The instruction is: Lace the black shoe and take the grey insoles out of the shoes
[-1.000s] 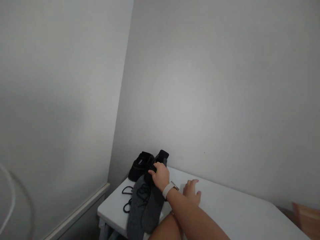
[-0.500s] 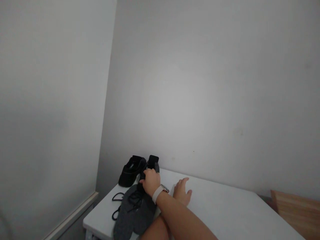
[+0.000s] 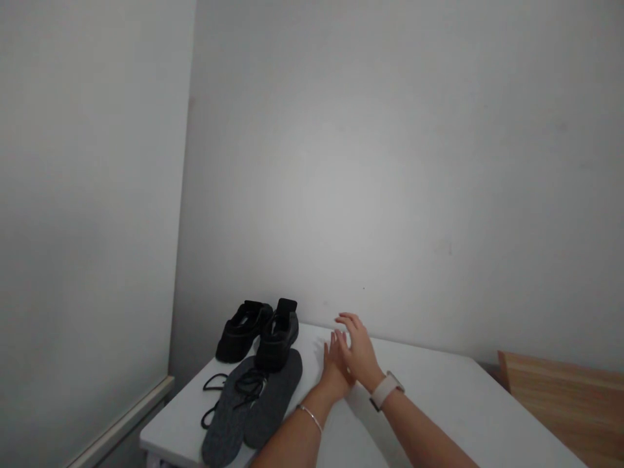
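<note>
My right hand [image 3: 359, 351], with a pale watch strap at the wrist, is raised above the white table [image 3: 414, 403], its fingers apart and slightly curled. My left hand [image 3: 335, 367], wearing a thin bracelet, is beside and partly behind it, fingers extended. Neither hand holds anything; whether they touch each other I cannot tell. Left of them, two black shoes stand side by side, the right shoe [image 3: 277, 338] nearer my hands and the left shoe [image 3: 244, 333] nearer the corner. In front lie two grey insoles [image 3: 273, 409] with black shoelaces [image 3: 251, 383] on top.
A plain wall [image 3: 341, 195] rises behind the table, meeting another wall [image 3: 88, 195] at the left. A light ledge [image 3: 127, 422] runs along that left side. Beyond the table's right edge is a wooden board [image 3: 560, 403].
My right hand has left the right shoe and moved right, so my arms are uncrossed. My left hand has shifted slightly left. The camera view has turned a little right.
</note>
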`<state>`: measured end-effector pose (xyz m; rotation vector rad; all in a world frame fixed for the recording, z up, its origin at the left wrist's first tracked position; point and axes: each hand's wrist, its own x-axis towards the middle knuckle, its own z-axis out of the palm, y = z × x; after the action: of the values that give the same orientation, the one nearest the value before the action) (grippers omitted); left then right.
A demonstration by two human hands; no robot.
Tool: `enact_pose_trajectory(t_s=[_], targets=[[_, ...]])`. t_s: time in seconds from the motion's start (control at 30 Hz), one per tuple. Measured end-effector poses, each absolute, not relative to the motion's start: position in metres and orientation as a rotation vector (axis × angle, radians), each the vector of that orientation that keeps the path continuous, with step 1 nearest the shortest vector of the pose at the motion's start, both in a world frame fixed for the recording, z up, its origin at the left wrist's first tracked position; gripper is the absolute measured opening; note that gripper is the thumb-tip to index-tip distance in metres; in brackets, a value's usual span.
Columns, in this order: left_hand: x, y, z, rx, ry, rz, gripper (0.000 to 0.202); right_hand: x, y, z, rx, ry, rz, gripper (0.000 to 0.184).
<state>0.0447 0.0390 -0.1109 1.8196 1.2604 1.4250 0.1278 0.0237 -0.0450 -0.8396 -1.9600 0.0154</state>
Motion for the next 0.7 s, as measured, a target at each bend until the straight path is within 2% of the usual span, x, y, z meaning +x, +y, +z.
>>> enact_pose_trajectory(t_s=[0.13,0.27,0.33,0.4,0.5,0.57,0.7], targets=[[0.052,0.032,-0.107,2.007,1.371,1.279,0.107,0.184,0.042,-0.086,-0.916,-1.896,0.027,0.038],[0.054,0.027,-0.107,2.169,1.348,1.264,0.106,0.192,0.034,-0.102,-0.897,-2.129,0.057,0.065],[0.052,0.025,-0.107,2.185,1.293,1.353,0.104,0.186,0.023,-0.097,-0.850,-2.236,0.102,0.068],[0.050,0.023,-0.106,2.139,1.172,1.418,0.094,0.181,0.013,-0.089,-0.841,-2.292,0.157,0.059],[0.047,0.021,-0.104,2.008,1.003,1.356,0.058,0.180,0.004,-0.082,-0.852,-2.369,0.171,0.039],[0.048,0.022,-0.104,1.945,0.935,1.329,0.041,0.181,0.002,-0.081,-0.848,-2.392,0.137,0.032],[0.054,0.023,-0.108,1.867,0.850,1.376,0.029,0.181,0.004,-0.084,-0.831,-2.363,0.080,0.031]])
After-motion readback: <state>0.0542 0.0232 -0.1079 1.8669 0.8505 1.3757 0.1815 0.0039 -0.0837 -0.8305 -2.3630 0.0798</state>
